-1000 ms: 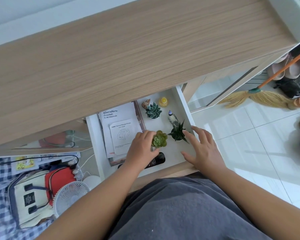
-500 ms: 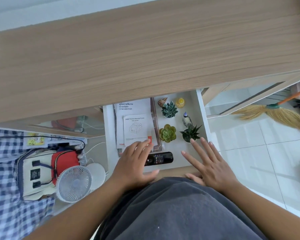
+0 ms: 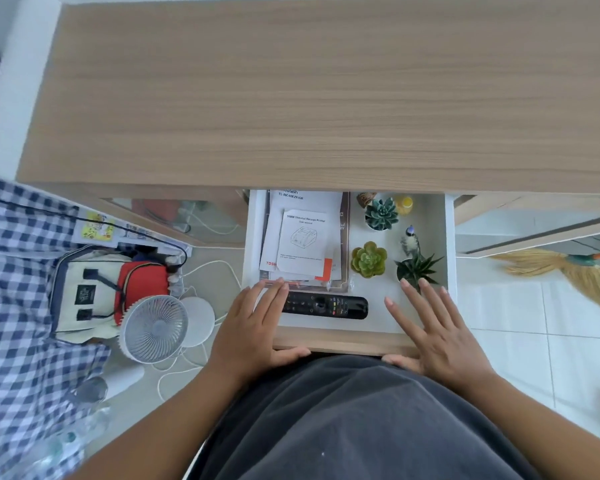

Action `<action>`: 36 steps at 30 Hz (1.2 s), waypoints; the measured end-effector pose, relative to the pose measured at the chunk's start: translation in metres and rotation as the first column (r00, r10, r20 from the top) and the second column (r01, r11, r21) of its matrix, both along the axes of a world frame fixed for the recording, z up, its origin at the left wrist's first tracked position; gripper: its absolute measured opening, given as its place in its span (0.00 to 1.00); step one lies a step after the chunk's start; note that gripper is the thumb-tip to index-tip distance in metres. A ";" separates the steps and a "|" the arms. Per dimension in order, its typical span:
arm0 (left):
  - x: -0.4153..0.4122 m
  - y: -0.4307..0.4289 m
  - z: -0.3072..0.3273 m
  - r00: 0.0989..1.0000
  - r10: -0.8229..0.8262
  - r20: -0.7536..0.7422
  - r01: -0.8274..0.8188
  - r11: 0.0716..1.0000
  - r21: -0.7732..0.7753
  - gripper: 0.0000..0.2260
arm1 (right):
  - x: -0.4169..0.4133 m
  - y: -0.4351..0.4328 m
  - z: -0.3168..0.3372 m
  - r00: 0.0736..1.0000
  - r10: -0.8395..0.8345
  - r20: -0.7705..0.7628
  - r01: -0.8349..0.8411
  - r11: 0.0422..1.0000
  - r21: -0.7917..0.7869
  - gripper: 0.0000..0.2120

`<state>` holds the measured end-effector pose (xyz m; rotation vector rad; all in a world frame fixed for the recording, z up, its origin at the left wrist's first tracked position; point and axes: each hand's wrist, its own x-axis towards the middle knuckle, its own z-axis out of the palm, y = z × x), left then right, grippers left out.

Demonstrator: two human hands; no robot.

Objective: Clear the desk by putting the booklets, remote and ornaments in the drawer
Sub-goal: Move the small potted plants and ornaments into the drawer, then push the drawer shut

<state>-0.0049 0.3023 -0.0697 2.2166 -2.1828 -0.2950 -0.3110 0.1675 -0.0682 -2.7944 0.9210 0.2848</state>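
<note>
The drawer stands open below the bare wooden desk; the left hand and right hand lie flat and empty on its near front edge, fingers spread, thumbs hooked over the front; inside, the booklets are stacked at the left, the black remote lies crosswise just near of them, between the hands; the ornaments fill the right side: a green succulent, a blue-green succulent, a spiky plant, a small bird, a shell and a yellow piece.
</note>
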 end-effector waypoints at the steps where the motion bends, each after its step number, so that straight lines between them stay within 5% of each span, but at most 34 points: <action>1: 0.003 -0.003 -0.002 1.000 -0.018 0.002 0.018 1.000 0.000 0.47 | 0.001 -0.006 0.000 1.000 0.026 -0.006 -0.027 1.000 -0.009 0.41; 5: 0.014 -0.023 -0.008 0.993 -0.115 0.029 0.116 0.993 -0.013 0.46 | 0.012 -0.031 0.002 0.998 0.061 -0.025 -0.062 0.997 -0.038 0.42; 15: 0.040 -0.108 0.001 0.989 0.053 0.140 -0.030 0.986 -0.165 0.43 | 0.052 -0.096 0.014 0.972 -0.220 0.079 0.229 0.965 -0.127 0.44; 29: 0.065 -0.201 0.014 0.984 0.170 0.054 -0.163 0.981 -0.103 0.39 | 0.102 -0.172 0.019 0.898 -0.384 0.215 0.405 0.913 -0.059 0.39; 36: 0.057 -0.207 0.014 0.972 0.228 0.063 -0.226 0.974 -0.030 0.45 | 0.108 -0.174 0.016 0.904 -0.409 0.124 0.419 0.905 -0.075 0.42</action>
